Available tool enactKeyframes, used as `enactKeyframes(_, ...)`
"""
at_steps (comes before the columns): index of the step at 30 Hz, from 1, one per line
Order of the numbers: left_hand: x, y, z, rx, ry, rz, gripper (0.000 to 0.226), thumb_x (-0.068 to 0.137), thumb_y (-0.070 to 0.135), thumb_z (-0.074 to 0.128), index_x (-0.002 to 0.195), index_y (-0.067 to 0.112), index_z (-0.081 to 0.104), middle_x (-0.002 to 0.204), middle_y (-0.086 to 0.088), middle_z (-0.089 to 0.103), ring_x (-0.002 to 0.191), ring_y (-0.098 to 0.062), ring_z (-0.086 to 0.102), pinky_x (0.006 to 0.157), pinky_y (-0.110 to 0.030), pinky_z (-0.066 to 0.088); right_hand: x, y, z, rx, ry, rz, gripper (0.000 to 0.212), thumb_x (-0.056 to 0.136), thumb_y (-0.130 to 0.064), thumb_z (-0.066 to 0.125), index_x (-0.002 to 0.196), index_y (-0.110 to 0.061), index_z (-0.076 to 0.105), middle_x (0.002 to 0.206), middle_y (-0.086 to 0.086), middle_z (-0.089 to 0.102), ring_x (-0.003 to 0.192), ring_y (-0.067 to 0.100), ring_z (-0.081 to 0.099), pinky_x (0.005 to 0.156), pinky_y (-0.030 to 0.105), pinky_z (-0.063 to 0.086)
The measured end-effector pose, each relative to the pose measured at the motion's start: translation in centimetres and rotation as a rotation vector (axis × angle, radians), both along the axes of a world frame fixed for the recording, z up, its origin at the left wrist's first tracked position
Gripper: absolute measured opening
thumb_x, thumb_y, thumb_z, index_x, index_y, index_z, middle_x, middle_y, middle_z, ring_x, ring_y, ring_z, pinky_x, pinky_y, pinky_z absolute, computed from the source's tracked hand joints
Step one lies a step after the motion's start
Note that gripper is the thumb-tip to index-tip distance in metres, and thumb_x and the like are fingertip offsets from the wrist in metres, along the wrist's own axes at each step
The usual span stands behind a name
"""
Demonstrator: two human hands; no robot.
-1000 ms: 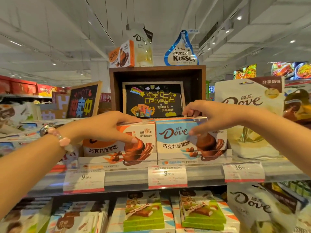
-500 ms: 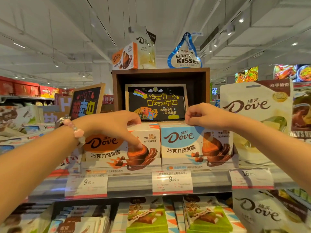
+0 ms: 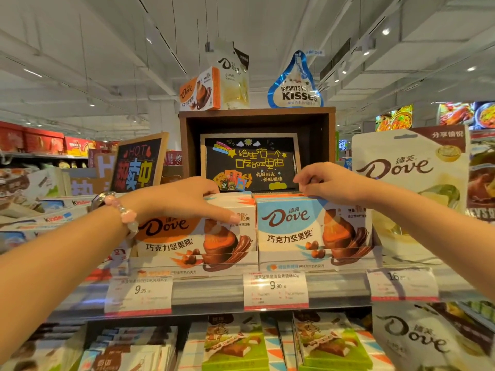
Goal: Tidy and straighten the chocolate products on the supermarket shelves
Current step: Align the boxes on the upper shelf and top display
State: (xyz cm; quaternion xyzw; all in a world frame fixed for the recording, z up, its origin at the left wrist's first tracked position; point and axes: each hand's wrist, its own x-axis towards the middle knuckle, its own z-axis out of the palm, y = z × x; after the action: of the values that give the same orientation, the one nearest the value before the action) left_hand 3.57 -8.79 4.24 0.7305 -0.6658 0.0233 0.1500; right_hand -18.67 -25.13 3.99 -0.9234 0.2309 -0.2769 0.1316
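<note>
A: Largest first: the shelf [image 3: 209, 291], holding two rows of Dove boxes side by side. What step is this?

B: Squaring the rows, I judge. The orange Dove box [image 3: 192, 236] fronts the row at the shelf's left; the blue Dove box [image 3: 308, 231] fronts the row just beside it. The left hand [image 3: 182, 202] grips the orange row's top, thumb down its face. The right hand [image 3: 332, 184] has curled fingers pinching box tops behind the blue front.

A: Next move?

B: Probably pulling both rows forward, flush with the shelf's front lip, faces upright.

A: Hidden?

B: Row depth behind each front box; the right fingertips; small print on the price tags [image 3: 276, 290] below.
</note>
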Motion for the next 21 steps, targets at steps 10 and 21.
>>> enactKeyframes(10, 0.2, -0.2, -0.1, -0.138, 0.082, 0.052, 0.032, 0.097, 0.036, 0.044, 0.090, 0.012, 0.064, 0.088, -0.006, 0.064, 0.081, -0.017, 0.062, 0.075, -0.034, 0.048, 0.8, 0.4, 1.1, 0.273, 0.284, -0.160, 0.023, 0.095, -0.031, 0.050, 0.092, -0.014, 0.064, 0.096, 0.007, 0.072, 0.092, 0.022, 0.069, 0.083, 0.031, 0.052)
enactKeyframes(21, -0.4, 0.6, 0.2, -0.525, -0.223, 0.081, 0.026, 0.099, 0.034, 0.036, 0.082, 0.024, 0.054, 0.076, 0.009, 0.057, 0.074, -0.013, 0.054, 0.080, -0.039, 0.040, -0.3, 0.6, 2.8, 0.071, -0.025, -0.108, 0.022, 0.096, -0.026, 0.048, 0.091, -0.014, 0.066, 0.081, -0.004, 0.064, 0.074, 0.007, 0.060, 0.054, 0.016, 0.042)
